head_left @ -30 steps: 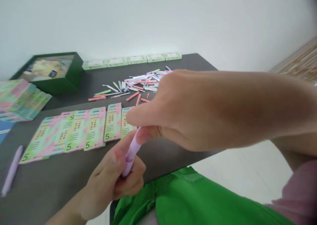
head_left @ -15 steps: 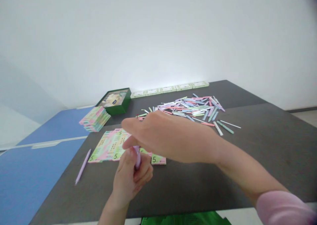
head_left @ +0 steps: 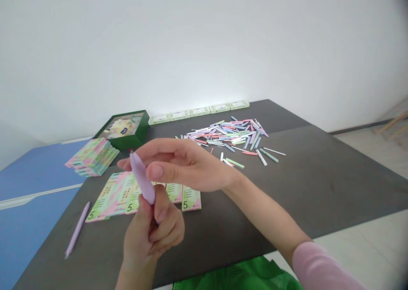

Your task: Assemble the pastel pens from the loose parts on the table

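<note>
My right hand (head_left: pixel 188 164) pinches the upper part of a lilac pen (head_left: pixel 142 180) between thumb and fingers. Below it my left hand (head_left: pixel 153 232) is closed round the pen's lower end. Both hands hover over the dark table (head_left: pixel 318 183), just in front of a row of pastel cards (head_left: pixel 121 192) marked with a 5. A second lilac pen (head_left: pixel 76 230) lies on the table to the left of my hands.
A heap of several pastel pen parts (head_left: pixel 232 135) lies further back. A green box (head_left: pixel 123 128) and a stack of pastel cards (head_left: pixel 92 156) sit at the back left. Small green packs (head_left: pixel 197 111) line the far edge. A blue surface (head_left: pixel 28 196) adjoins the table's left side.
The camera has risen and pulled back. My right hand has drawn the lilac pen upward, so more of it shows above my left fist.
</note>
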A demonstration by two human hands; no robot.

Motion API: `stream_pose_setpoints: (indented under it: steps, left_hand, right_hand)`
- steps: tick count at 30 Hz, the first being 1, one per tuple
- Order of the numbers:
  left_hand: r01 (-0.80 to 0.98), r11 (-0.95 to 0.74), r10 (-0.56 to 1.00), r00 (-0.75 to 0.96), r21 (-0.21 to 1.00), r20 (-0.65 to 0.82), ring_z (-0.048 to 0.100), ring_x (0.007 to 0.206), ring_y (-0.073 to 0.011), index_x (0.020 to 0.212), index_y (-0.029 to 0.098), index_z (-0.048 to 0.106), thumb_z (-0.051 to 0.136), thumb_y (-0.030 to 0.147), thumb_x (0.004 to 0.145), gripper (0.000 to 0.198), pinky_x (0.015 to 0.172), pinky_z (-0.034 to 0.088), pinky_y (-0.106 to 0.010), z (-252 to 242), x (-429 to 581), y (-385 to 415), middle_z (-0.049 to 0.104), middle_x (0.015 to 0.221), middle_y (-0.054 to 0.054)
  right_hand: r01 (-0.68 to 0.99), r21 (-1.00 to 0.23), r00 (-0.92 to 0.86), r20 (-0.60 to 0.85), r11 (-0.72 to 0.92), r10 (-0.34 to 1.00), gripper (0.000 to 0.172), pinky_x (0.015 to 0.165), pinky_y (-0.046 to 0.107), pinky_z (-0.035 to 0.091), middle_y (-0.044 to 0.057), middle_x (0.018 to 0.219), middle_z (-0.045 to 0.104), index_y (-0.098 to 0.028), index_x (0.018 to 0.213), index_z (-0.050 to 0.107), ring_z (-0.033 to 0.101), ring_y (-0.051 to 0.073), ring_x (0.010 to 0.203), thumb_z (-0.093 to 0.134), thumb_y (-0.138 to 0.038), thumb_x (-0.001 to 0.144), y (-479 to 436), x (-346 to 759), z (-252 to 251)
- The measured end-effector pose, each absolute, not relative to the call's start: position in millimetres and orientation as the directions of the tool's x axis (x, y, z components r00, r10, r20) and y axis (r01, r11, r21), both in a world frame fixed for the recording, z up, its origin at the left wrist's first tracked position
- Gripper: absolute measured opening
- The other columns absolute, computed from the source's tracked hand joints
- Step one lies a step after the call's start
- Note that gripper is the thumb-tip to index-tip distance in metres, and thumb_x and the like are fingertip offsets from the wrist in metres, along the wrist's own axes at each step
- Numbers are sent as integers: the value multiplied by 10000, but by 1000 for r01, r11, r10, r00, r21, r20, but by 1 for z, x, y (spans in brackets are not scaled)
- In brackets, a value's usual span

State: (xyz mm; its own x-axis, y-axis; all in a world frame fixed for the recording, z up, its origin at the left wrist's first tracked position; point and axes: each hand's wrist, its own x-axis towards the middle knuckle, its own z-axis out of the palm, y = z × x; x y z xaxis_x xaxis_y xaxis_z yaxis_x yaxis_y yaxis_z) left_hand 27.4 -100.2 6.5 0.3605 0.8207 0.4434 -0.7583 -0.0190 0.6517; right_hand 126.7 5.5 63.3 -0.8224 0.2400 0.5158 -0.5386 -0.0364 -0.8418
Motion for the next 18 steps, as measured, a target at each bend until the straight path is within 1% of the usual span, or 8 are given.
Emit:
stream_pose_setpoints:
  steps: [2,4,7,9,11,14,16,18]
  left_hand:
    - [-750,10,814,390,661,431,53,198,13,952,231,630,346,470,997,374,249,110,-79,7,29,-98,167,404,146]
    - [-749,28,811,404,663,423,57,200,12,944,233,643,357,483,991,383,249,110,-80,8,29,-97,162,403,142]
    - [-728,-6,833,376,685,406,53,211,10,993,247,651,347,511,984,402,256,118,-76,9,29,-97,152,401,139]
    - [-670,-84,874,306,738,377,47,226,-2,1058,263,651,362,573,952,437,255,98,-100,12,32,-99,159,402,137]
    - [-568,-168,923,196,806,330,53,254,-22,1009,257,675,395,659,890,504,257,66,-148,14,38,-102,173,406,124]
    - [-413,-216,961,72,885,268,80,289,-48,862,244,675,390,761,808,593,271,53,-197,18,46,-107,200,407,104]
    - [-369,-232,970,-14,900,244,89,289,-59,994,277,644,337,811,774,654,273,56,-202,18,49,-108,231,399,107]
    - [-373,-210,978,-77,904,196,95,290,-62,1173,313,557,382,836,728,710,274,44,-203,17,49,-109,284,400,117]
  right_hand:
    - [-473,-852,-880,470,-224,72,206,914,261,527,11,934,660,-179,918,604,646,123,963,722,-288,789,6,128,70]
    - [-422,-861,-905,418,-284,76,212,887,240,538,10,892,658,-170,851,606,659,123,917,742,-315,776,2,130,75]
    - [-476,-858,-858,406,-192,314,268,773,230,563,15,821,661,-188,815,574,671,144,878,679,-435,826,-7,131,73]
    - [-530,-842,-798,453,-102,398,301,745,256,569,24,824,670,-199,809,559,675,173,907,686,-472,810,-11,131,67]
    - [-568,-823,-746,506,-19,433,318,829,299,561,28,840,673,-203,804,557,669,187,955,688,-493,802,-14,133,61]
    - [-581,-811,-672,531,77,516,292,960,319,507,14,859,663,-214,854,579,652,168,995,634,-500,843,-19,142,59]
    - [-556,-818,-636,533,148,558,253,947,297,503,17,878,660,-210,860,599,648,165,998,645,-458,847,-22,151,60]
    - [-519,-833,-633,526,194,567,216,916,289,509,29,910,666,-203,846,613,643,176,1011,664,-413,843,-26,158,61]
